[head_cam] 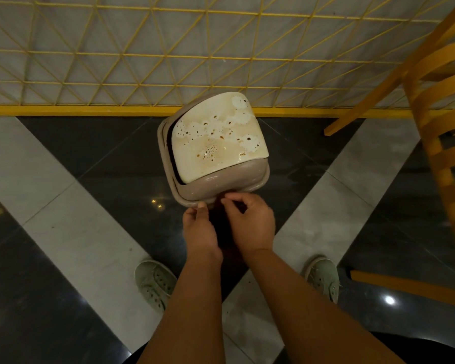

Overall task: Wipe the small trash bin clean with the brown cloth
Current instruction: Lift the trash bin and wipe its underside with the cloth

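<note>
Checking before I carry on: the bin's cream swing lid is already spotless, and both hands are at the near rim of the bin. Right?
Not quite. The head view shows the cream swing lid is not spotless: it is covered in brown spots and pale blotchy stains. The rest holds: the left hand and right hand are at the near rim of the bin.

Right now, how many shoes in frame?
2. The left shoe is on the floor left of the forearms, on the pale tile stripe. The right shoe is on the right, near the yellow chair. None seem hidden.
</note>
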